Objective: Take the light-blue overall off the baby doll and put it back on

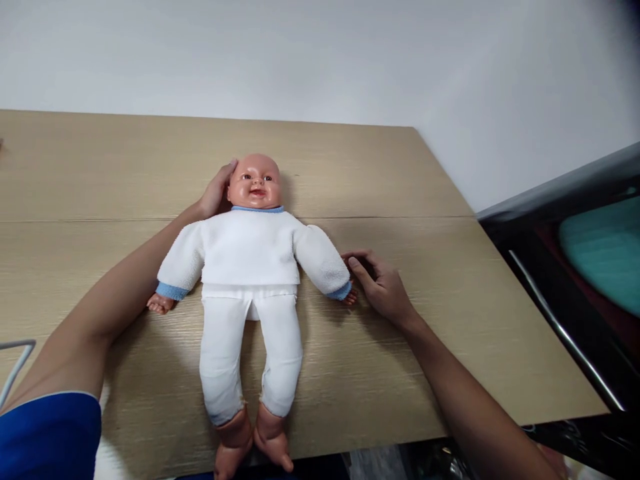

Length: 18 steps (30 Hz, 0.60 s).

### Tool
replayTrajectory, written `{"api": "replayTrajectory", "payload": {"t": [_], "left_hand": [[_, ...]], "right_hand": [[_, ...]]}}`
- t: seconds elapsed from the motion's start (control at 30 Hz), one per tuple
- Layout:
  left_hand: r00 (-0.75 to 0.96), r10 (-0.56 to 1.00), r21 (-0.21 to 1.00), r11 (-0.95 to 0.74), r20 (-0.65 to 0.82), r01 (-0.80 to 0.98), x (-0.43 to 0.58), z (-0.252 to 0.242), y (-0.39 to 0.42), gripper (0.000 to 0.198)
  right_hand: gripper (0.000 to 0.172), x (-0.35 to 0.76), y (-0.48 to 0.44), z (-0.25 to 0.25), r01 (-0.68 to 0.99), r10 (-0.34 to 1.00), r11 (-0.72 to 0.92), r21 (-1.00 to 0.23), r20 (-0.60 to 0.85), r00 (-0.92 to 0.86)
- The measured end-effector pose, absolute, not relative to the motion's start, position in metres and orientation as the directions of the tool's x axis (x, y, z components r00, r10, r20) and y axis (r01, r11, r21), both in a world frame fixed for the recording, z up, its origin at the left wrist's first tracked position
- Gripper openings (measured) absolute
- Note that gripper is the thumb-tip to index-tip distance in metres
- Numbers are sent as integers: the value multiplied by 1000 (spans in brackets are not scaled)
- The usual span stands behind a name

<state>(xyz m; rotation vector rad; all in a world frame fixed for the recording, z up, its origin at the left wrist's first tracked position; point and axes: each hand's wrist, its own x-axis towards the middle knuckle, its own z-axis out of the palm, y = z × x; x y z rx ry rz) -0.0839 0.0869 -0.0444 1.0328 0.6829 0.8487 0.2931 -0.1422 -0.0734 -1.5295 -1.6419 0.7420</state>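
A baby doll (251,250) lies on its back on the wooden table (400,373), its bald head at the far side and bare feet at the near edge. It wears a white fleece top with blue trim at neck and cuffs, and white trousers. Its arms are spread outward. My left hand (218,190) cups the side of the doll's head, with part of the fingers hidden behind it. Beside the doll's cuff at the right is my right hand (379,283), thumb and fingers loosely curved and apart, holding nothing; its fingertips are close to the sleeve.
A pale wall (300,60) stands behind the table. To the right, past the table's edge, are a dark frame with a metal bar (565,327) and a teal round object (605,250). A white bent rod or cable (17,363) shows at the left edge.
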Motion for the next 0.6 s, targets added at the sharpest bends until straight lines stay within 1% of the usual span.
{"api": "replayTrajectory", "payload": {"t": [0.1, 0.23, 0.4, 0.5, 0.6], "left_hand": [[504, 859, 946, 233, -91, -226, -84, -44, 87, 80], [511, 856, 968, 185, -75, -168, -84, -43, 88, 77], [426, 905, 994, 54, -8, -97, -83, -45, 92, 79], [415, 910, 993, 61, -15, -97, -84, -47, 94, 74], [458, 888, 985, 107, -34, -134, -84, -45, 95, 64]], "right_hand": [[54, 293, -142, -73, 560, 990, 119, -820, 144, 1], [53, 293, -141, -72, 564, 988, 133, -815, 156, -7], [56, 293, -140, -73, 565, 987, 137, -814, 162, -7], [57, 294, -138, -75, 562, 986, 138, -816, 165, -2], [57, 294, -135, -77, 565, 983, 158, -810, 184, -11]]}}
